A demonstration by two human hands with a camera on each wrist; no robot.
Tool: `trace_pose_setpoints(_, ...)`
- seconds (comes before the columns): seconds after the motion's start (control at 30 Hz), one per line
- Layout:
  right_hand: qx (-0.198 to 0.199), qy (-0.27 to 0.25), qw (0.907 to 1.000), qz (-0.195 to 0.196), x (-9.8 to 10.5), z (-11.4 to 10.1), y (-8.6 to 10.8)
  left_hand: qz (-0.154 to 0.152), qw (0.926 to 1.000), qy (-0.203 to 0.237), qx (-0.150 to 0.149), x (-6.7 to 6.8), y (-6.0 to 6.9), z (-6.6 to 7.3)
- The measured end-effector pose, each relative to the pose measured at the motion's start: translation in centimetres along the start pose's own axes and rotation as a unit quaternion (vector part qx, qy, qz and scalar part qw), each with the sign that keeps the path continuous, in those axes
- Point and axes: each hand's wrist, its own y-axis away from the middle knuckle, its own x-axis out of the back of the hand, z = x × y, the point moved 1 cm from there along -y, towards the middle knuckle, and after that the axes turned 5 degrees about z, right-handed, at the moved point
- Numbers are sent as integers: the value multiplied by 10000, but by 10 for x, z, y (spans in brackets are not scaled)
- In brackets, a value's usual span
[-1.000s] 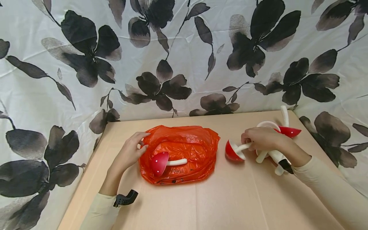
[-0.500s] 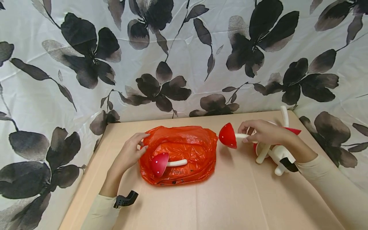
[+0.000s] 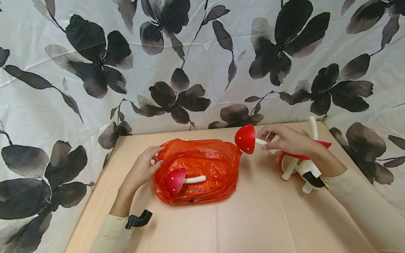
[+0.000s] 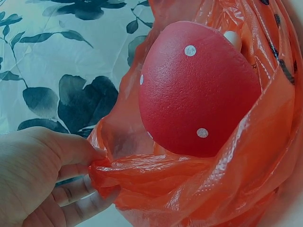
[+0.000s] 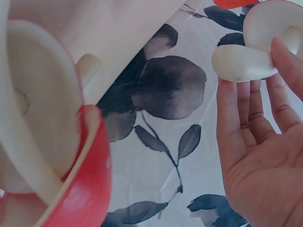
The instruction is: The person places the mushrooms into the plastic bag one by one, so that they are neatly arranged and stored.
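Pinches the stem of a held mushroom point(image 3: 246, 138) between thumb and fingers of the right hand point(image 3: 284, 138), cap foremost, near the far edge of the tabletop point(image 3: 246, 218) and right by the right end of the orange-red bag point(image 3: 221, 149). Cannot tell contact from mere overlap between cap and bag. Pinches the bunched bag rim at its left end with thumb and fingers of the left hand point(image 3: 145, 165). Looks like the carrying step, with a bagged mushroom point(image 3: 175, 181) lying cap-left inside the plastic walls and piled mushrooms point(image 3: 305, 168) close to the far right corner. Would probably call next for a short leftward reach over the right-hand rim, with a firm left pinch against slumping plastic. Offers broad room toward the near edge, some between bag and pile; little behind, with the floral cloth point(image 3: 227, 70) just beyond the far edge.
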Motion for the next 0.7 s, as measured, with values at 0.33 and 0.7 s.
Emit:
trace_pose_setpoints(0.33,36,-131,9998,-176,-10,-20,-11,-21,10000,-8,55,1,3,1)
trace_pose_setpoints(0.7,383,-223,9987,-243,-23,-42,-23,-73,9998,-19,189,-2,6,4)
